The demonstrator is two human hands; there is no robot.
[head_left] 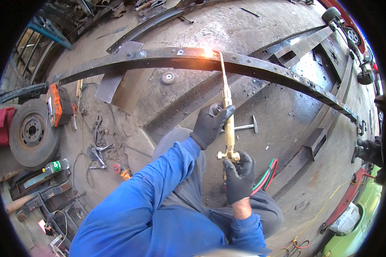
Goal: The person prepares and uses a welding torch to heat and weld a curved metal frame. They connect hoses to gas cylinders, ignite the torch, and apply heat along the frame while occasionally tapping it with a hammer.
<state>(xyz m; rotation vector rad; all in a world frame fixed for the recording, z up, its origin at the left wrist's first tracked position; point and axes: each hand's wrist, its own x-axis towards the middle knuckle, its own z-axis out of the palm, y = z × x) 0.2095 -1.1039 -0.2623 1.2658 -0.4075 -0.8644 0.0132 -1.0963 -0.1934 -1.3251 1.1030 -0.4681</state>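
Note:
My left hand (210, 125), in a black glove, is wrapped round the brass body of a gas torch (229, 130). My right hand (240, 176), gloved too, grips the torch's lower end beside its valve knobs. The thin bent tip reaches up to a long steel beam (158, 59) with rivets along it. A bright orange-white glow (208, 53) shows where the tip meets the beam; the glare hides the metal there. Red and green hoses (265, 176) curve beside my right hand. Beyond the torch body lies a hammer (246, 127), its handle partly hidden.
A wheel with tyre (32, 130) and an orange toolbox (61, 105) stand at left. Pliers and clamps (98, 154) and an angle grinder (123, 172) lie on the floor. More steel beams (193, 96) cross it. Another person's gloved hand (368, 150) shows at the right edge.

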